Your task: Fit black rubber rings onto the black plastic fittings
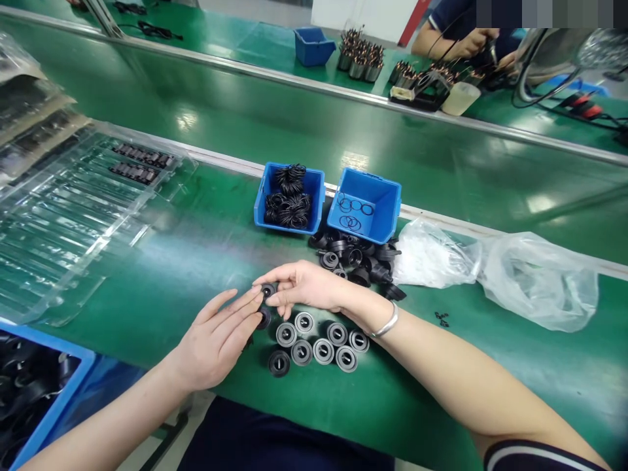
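A black round part (pixel 267 292) sits between the thumb and index finger of my right hand (pixel 307 286), which is closed on it. My left hand (pixel 210 340) has its fingers stretched out and its thumb apart. Its fingertips touch that part and lie against a second black round part (pixel 264 318) just below. To the right, on the green table, stands a group of several round grey-black parts (pixel 301 352) with slotted centres. Behind my right hand lies a heap of black plastic parts (pixel 353 252). My left fingers partly cover the second part.
One blue bin (pixel 259 216) holds bundled black rings; the other blue bin (pixel 390 216) has a few loose rings. Clear plastic bags (pixel 540 281) lie at right, near tiny black pieces (pixel 442 319). A clear tray (pixel 63 261) and blue crate (pixel 73 369) are left. Across, a person works.
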{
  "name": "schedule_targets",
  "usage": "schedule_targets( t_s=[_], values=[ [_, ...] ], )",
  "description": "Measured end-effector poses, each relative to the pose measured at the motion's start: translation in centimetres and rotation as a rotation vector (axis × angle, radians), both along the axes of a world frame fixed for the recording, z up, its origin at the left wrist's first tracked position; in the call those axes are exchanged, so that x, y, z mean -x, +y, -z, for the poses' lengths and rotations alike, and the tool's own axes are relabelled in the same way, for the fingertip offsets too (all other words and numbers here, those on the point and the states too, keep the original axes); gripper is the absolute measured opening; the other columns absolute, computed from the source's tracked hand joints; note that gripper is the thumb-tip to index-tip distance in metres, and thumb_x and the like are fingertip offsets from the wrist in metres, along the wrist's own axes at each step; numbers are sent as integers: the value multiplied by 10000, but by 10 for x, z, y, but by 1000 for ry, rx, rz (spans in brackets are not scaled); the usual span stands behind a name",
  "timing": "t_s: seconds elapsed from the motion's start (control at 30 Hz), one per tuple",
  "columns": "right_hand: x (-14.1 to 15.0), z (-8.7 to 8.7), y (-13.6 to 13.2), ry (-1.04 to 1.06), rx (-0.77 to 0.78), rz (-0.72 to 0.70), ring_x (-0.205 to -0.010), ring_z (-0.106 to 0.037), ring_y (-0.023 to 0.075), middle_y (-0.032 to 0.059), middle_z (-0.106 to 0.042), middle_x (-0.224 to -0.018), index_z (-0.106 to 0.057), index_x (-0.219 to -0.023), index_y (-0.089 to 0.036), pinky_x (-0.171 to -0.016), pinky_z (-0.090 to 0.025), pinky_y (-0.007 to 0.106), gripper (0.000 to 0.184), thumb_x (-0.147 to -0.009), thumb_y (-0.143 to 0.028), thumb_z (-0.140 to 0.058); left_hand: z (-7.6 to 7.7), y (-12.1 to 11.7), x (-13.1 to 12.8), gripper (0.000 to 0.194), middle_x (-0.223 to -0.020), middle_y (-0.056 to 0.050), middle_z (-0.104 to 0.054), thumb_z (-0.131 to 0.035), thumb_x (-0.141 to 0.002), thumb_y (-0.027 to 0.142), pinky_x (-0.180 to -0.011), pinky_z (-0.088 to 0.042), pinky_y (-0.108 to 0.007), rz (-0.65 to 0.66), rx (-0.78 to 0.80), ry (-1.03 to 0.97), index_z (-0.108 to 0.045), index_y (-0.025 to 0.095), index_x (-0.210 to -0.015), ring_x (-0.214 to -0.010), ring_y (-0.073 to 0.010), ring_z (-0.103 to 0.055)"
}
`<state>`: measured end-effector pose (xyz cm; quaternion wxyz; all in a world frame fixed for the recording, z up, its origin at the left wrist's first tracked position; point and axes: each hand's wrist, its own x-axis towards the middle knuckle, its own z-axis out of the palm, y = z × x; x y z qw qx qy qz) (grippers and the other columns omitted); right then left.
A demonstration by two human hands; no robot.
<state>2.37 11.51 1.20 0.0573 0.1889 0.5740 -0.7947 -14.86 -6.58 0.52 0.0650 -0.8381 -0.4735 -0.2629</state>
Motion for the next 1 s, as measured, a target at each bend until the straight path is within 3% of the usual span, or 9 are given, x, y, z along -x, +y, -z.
schedule_targets(
  t_s=[0.17,0.33,0.47,0.57,0.67,0.8,1.0],
  values=[
    [-1,0,2,51,-10,-68,-637,-699,109,-26,-701,-715,-588,-1349,-201,-635,-577,227,505,-864,-258,-716,-1,-1,2,308,-1280,-242,-663,-442,-906,36,-1133,-370,-542,42,8,26,-618,43,-1159,-1367,-339,-494],
    [-1,-1,-1,15,-59,-20,-555,-674,98,-36,-687,-686,-609,-1294,-178,-564,-559,202,498,-819,-221,-754,-3,-2,1,339,-1310,-238,-646,-427,-901,30,-1102,-399,-474,19,9,62,-627,33,-1175,-1353,-313,-517],
    [-2,-4,4,35,59,-59,-649,-699,103,-11,-711,-751,-596,-1321,-166,-642,-585,218,539,-811,-200,-765,-4,-2,-2,319,-1286,-193,-676,-445,-907,37,-1120,-372,-451,-11,-1,46,-649,73,-1149,-1318,-281,-559],
    [-1,-4,7,64,167,10,-721,-702,116,16,-713,-773,-620,-1287,-139,-670,-590,230,484,-855,-317,-744,-5,0,-3,297,-1280,-158,-687,-460,-912,44,-1157,-304,-528,-30,21,21,-655,106,-1128,-1327,-308,-546],
    [2,-4,4,32,160,91,-600,-662,99,1,-675,-661,-671,-1179,-114,-568,-570,208,403,-897,-402,-690,-5,3,-2,287,-1305,-174,-668,-451,-919,43,-1157,-276,-589,8,60,23,-649,96,-1119,-1354,-343,-510],
    [6,-5,1,-21,174,107,-514,-622,80,-16,-655,-597,-699,-1083,-106,-504,-550,188,373,-848,-393,-746,-5,6,-1,298,-1298,-176,-672,-443,-916,25,-1149,-308,-525,11,54,1,-648,87,-1123,-1348,-306,-524],
    [14,-6,-4,-23,176,160,-570,-662,97,1,-679,-651,-694,-1046,-100,-535,-574,202,363,-825,-377,-772,-5,6,-3,288,-1214,-166,-720,-453,-885,27,-1111,-358,-502,-53,-15,-37,-660,92,-1074,-1254,-300,-611]
  ],
)
